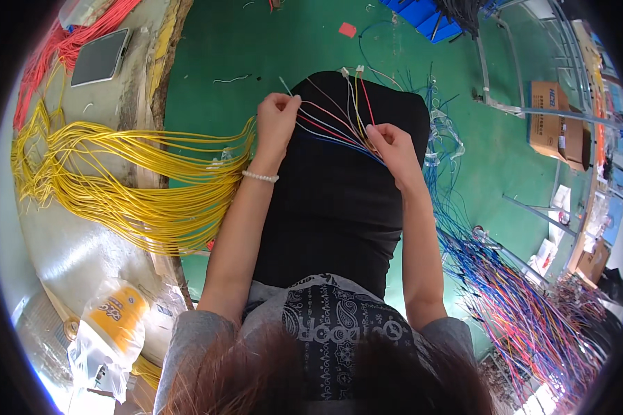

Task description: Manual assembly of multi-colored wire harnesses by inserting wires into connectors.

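Over my black-clad lap [325, 187], both my hands are closed on a small bundle of thin wires. My left hand [277, 124] pinches their left ends between thumb and fingertips; a thin teal piece [284, 86] sticks up from that pinch. Red, white, pink and blue wires [336, 136] run across to my right hand [392, 149], which grips them with thumb and forefinger. Above the right hand, yellow, white and red wires [357, 93] rise to two small white connectors [353, 70]. Exactly which strands lie inside each pinch is hidden by the fingers.
Long yellow cables [145, 187] spread from the left table [135, 90] to beside my left forearm. A tablet-like device [100, 58] and red wires [48, 55] lie farther up. Right of me hang many mixed wires [512, 304]; beyond are metal frames and a cardboard box [548, 117].
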The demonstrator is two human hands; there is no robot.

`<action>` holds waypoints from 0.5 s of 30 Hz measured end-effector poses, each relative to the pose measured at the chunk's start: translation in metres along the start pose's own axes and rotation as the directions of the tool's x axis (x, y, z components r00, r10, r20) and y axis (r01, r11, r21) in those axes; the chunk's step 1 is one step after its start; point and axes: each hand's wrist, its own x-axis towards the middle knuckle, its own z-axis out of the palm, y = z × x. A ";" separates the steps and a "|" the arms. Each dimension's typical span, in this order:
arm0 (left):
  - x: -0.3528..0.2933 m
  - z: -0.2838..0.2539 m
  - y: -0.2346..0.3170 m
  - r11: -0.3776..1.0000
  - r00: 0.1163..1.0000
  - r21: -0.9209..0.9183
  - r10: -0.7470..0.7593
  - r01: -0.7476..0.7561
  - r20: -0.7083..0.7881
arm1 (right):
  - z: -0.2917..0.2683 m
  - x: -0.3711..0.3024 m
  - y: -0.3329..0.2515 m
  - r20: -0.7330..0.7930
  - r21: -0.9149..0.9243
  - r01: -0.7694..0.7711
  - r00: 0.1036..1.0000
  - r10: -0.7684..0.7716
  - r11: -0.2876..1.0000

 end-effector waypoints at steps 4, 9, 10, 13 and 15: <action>-0.008 0.010 0.015 0.934 1.000 -0.356 0.007 -0.006 0.001 | -0.001 0.000 -0.002 0.072 0.030 -0.001 0.997 -0.001 1.000; 0.017 0.023 0.012 0.955 0.987 -0.265 0.151 -0.134 0.046 | -0.002 0.004 0.000 0.035 0.140 -0.072 0.997 0.068 0.988; 0.023 0.024 0.008 0.979 0.987 -0.148 0.149 -0.138 0.067 | -0.002 0.005 0.001 0.004 0.209 -0.077 0.997 0.078 0.975; 0.031 0.028 -0.003 0.989 0.988 0.042 0.138 -0.142 0.075 | -0.004 0.004 0.000 -0.020 0.338 -0.148 0.986 0.165 0.929; 0.031 0.029 -0.004 0.984 0.990 0.112 0.130 -0.136 0.062 | -0.005 0.005 -0.001 0.016 0.253 -0.125 0.992 0.125 0.959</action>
